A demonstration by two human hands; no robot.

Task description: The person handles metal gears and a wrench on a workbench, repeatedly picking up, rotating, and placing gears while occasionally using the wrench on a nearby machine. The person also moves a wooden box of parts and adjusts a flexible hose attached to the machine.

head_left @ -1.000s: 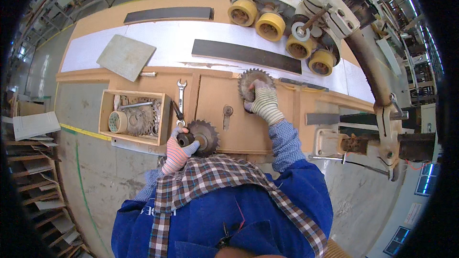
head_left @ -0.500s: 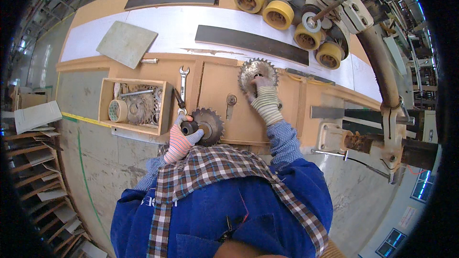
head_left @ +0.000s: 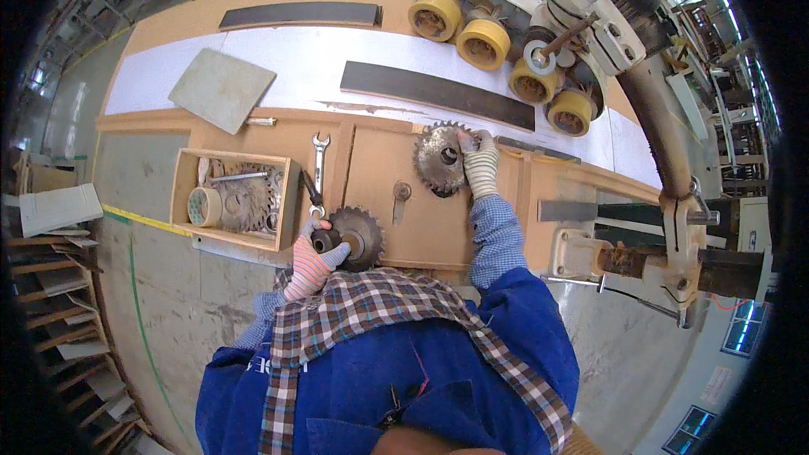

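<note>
My left hand (head_left: 313,254), in a striped glove, is closed round a dark cylindrical hub (head_left: 325,240) attached to a dark circular saw blade (head_left: 358,238), near the bench's front edge. Farther off to the right, my right hand (head_left: 479,162), also gloved, grips the right edge of a second, greyer circular saw blade (head_left: 435,156). That blade's dark centre hole shows; the undersides of the fingers are hidden. Left of the blades, an open-ended wrench (head_left: 320,162) lies on the wooden surface. Beside it rests a dark-handled tool (head_left: 312,189), next to the wooden box.
A wooden box (head_left: 288,206) holds a tape roll (head_left: 205,206), a saw blade and metal tools. Dark boards (head_left: 438,94) and a grey square panel (head_left: 222,89) lie behind. Yellow rollers (head_left: 483,44) and a thick metal arm (head_left: 653,131) stand at the right.
My right hand has shifted from the greyer blade's centre to its right edge, fingers now on the rim. My left hand still holds the hub and dark blade.
</note>
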